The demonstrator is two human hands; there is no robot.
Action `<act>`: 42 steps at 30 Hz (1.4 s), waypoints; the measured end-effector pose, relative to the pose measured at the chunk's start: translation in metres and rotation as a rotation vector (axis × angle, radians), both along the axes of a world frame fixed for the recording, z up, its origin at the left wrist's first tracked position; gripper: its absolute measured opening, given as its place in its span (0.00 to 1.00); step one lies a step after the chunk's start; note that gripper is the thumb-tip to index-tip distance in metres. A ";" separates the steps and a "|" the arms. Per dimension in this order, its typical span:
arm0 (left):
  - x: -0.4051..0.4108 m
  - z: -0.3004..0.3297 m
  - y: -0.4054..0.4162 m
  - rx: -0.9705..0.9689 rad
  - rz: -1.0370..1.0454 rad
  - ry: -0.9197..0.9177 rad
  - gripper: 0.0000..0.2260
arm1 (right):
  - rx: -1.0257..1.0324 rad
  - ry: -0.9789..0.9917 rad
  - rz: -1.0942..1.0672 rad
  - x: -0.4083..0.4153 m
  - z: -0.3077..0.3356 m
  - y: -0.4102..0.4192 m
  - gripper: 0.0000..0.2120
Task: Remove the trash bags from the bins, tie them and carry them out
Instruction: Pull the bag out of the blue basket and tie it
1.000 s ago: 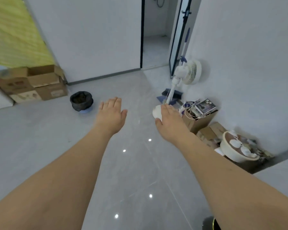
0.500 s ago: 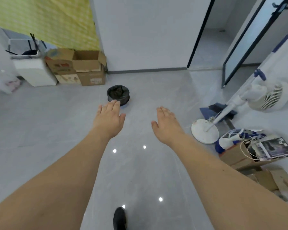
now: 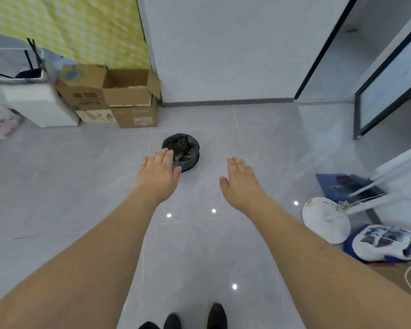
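A small round bin lined with a black trash bag (image 3: 184, 149) stands on the grey tiled floor ahead of me, with some rubbish inside. My left hand (image 3: 157, 175) is stretched forward with straight fingers, and its fingertips overlap the bin's near left rim in the view. My right hand (image 3: 241, 181) is held out to the right of the bin, fingers straight, holding nothing. Both hands hover above the floor.
Stacked cardboard boxes (image 3: 119, 98) and a white bin (image 3: 33, 91) stand at the back left against a yellow cloth. At the right lie a white fan base (image 3: 325, 222), a blue dustpan (image 3: 347, 188) and a printed bag (image 3: 384, 243). A doorway opens at the back right. My shoes (image 3: 214, 317) show below.
The view has turned left and moved closer, so the black-lined bin now sits centred just beyond my hands. Both hands stay outstretched and empty.
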State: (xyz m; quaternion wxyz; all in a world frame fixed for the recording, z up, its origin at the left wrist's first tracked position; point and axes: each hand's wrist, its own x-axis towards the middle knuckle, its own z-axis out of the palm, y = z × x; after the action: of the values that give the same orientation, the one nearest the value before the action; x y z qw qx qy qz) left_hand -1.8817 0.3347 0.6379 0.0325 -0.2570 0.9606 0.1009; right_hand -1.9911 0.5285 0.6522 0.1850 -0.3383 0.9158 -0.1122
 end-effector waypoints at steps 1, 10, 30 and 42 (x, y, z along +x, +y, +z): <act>-0.010 -0.007 -0.020 0.008 0.006 -0.014 0.26 | 0.004 -0.028 -0.001 -0.011 -0.005 -0.020 0.29; -0.118 -0.086 -0.181 0.118 0.074 -0.026 0.25 | -0.112 -0.248 -0.143 -0.124 -0.072 -0.182 0.28; -0.296 -0.686 -0.389 1.501 1.134 0.256 0.30 | -0.626 -1.018 -1.078 -0.314 -0.665 -0.381 0.27; -0.297 -0.708 -0.369 1.817 1.112 0.439 0.23 | -0.732 -1.228 -1.175 -0.325 -0.697 -0.386 0.13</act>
State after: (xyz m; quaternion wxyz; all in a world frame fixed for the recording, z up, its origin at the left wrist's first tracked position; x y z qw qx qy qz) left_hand -2.1788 -0.0344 -0.0702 -0.0120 -0.5123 0.2610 0.8181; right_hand -2.3163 0.1425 -0.0449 0.4329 0.2620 0.5889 -0.6302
